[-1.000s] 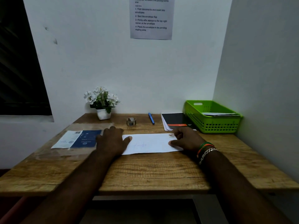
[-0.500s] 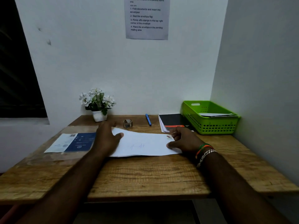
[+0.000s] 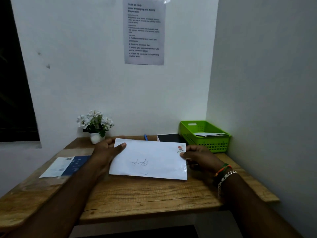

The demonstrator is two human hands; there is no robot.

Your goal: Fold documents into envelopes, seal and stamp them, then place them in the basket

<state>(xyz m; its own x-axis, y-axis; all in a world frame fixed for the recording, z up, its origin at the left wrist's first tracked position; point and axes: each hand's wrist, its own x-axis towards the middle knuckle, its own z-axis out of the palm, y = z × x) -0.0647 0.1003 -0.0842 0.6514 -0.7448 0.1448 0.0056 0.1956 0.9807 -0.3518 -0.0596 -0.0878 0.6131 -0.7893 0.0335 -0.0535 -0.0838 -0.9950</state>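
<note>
One white envelope (image 3: 151,160) is held up off the tabletop (image 3: 145,194), tilted toward the camera, with handwriting on its face and one stamp (image 3: 180,149) at its top right corner. Two hands grip it: the left hand (image 3: 107,152) pinches the left edge, thumb on the front and fingers behind, and the right hand (image 3: 199,158) pinches the right edge just below the stamp, thumb in front. The right wrist wears three bands, green, orange and a silver chain.

One green plastic basket (image 3: 205,140) stands at the far right corner of the tabletop, against the side wall, with white envelopes (image 3: 210,134) lying in it; their number cannot be told. Just left of it lies one dark notebook (image 3: 169,137) on a few white sheets, and beside that one blue pen (image 3: 145,136), both partly hidden by the raised envelope. One pot of white flowers (image 3: 95,125) sits at the back left. One blue and white leaflet (image 3: 66,166) lies flat on the left.

A second ago the envelope lay flat under both hands; half a second ago its left end was lifting; now the whole of it is clear of the wood and covers the small tape roll seen before. The camera has tipped upward, showing more of the wall.

The tabletop is rough grained wood in a corner of white walls, with one printed instruction sheet (image 3: 145,30) taped above and a dark window (image 3: 13,83) at the left
</note>
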